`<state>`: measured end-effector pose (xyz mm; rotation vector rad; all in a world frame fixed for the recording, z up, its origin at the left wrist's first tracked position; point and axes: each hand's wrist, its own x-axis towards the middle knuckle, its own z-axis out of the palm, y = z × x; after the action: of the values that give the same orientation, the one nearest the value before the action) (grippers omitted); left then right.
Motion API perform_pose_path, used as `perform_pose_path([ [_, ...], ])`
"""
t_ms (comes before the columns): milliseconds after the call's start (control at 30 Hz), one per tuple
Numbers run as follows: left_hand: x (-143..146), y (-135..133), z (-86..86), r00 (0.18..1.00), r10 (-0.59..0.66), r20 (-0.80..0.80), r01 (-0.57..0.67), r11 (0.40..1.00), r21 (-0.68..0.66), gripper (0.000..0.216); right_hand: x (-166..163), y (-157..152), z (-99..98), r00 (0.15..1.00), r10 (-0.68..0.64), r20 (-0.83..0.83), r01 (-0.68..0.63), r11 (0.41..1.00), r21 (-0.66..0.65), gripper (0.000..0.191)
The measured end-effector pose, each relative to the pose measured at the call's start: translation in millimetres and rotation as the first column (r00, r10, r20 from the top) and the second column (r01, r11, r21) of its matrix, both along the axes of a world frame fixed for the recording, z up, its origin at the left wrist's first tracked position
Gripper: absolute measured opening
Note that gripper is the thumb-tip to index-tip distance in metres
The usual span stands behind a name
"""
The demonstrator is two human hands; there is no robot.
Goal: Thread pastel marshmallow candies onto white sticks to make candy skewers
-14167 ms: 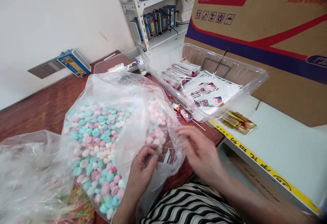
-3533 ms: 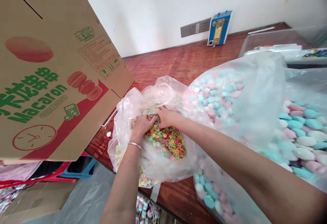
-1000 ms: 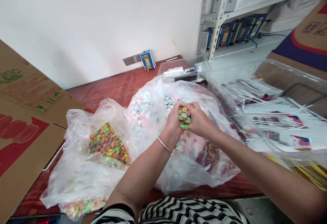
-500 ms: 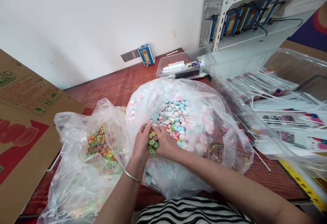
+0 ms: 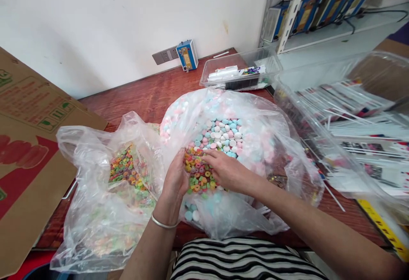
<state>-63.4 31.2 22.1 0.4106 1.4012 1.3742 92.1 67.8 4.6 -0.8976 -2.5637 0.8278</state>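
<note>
A clear plastic bag (image 5: 207, 99) full of pastel pink, white and blue button-shaped candies (image 5: 226, 133) lies open before me. A heap of small coloured ring-shaped pieces (image 5: 200, 175) rests on top of them, between my hands. My left hand (image 5: 175, 175) stands on edge against the left side of this heap, fingertips partly hidden by the rings. Reaching in from the right, my right hand (image 5: 231, 171) has its fingers stretched over the heap and touching it. Neither hand visibly grips anything. To the left lies another clear bag (image 5: 83, 177) with more such rings (image 5: 128, 165) showing in its mouth.
A cardboard box (image 5: 41, 143) stands at the left. Behind the bags is a small clear tray (image 5: 211, 69); a large clear bin (image 5: 322, 143) of white sticks and printed packets is at the right. A blue device (image 5: 187, 55) sits by the wall, near metal shelving (image 5: 292, 13).
My hands have parted from a cupped hold; the rings between them now lie spread over the pastel candies. My right hand has moved right. The view has shifted slightly.
</note>
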Motion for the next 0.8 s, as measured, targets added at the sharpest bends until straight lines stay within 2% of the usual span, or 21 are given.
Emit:
perform_pose_path([
  [67, -3, -4, 2.6, 1.000, 0.001, -0.011, -0.001, 1.000, -0.015, 0.027, 5, -14, 7.7, 0.998, -0.031, 0.060, 0.027, 0.998, 0.062, 0.024],
  [133, -8, -9, 4.3, 0.999, 0.020, -0.030, -0.020, 1.000, -0.014, 0.027, 5, -35, 10.3, 0.992, 0.020, 0.128, -0.036, 0.991, 0.128, 0.012],
  [167, -11, -12, 4.8, 0.999, 0.028, -0.042, -0.028, 1.000, -0.008, 0.026, 4, -46, 8.7, 0.987, 0.067, 0.146, -0.089, 0.984, 0.153, 0.014],
  [233, -16, -16, 5.6, 0.996, 0.042, -0.074, -0.041, 0.999, 0.013, 0.025, -1, -67, -0.1, 0.976, 0.118, 0.183, -0.156, 0.965, 0.211, 0.018],
  [333, -22, -22, 6.9, 0.991, 0.051, -0.124, -0.046, 0.998, 0.046, 0.027, -7, -83, -17.3, 0.962, 0.113, 0.249, -0.178, 0.950, 0.255, 0.007],
  [400, -25, -24, 8.1, 0.989, 0.053, -0.139, -0.048, 0.998, 0.042, 0.033, -5, -82, -21.9, 0.974, 0.127, 0.189, -0.162, 0.969, 0.185, 0.010],
  [467, -28, -26, 8.9, 0.989, 0.064, -0.131, -0.060, 0.998, 0.033, 0.037, 1, -74, -18.7, 0.995, 0.088, 0.046, -0.087, 0.996, -0.007, 0.010],
  [533, -32, -27, 8.4, 0.989, 0.082, -0.121, -0.079, 0.997, 0.027, 0.037, 9, -66, -12.6, 0.998, -0.018, -0.061, 0.002, 0.968, -0.252, 0.012],
  [600, -36, -27, 5.7, 0.989, 0.088, -0.120, -0.086, 0.996, 0.021, 0.037, 15, -61, -9.7, 0.994, -0.073, -0.082, 0.033, 0.911, -0.411, 0.015],
  [667, -39, -26, 1.5, 0.988, 0.084, -0.130, -0.082, 0.996, 0.025, 0.035, 16, -60, -11.5, 0.997, -0.050, -0.054, 0.020, 0.892, -0.451, 0.017],
  [800, -37, -29, 1.7, 0.987, 0.091, -0.130, -0.085, 0.995, 0.051, 0.031, 11, -67, -14.0, 1.000, 0.005, -0.018, -0.012, 0.917, -0.399, 0.018],
])
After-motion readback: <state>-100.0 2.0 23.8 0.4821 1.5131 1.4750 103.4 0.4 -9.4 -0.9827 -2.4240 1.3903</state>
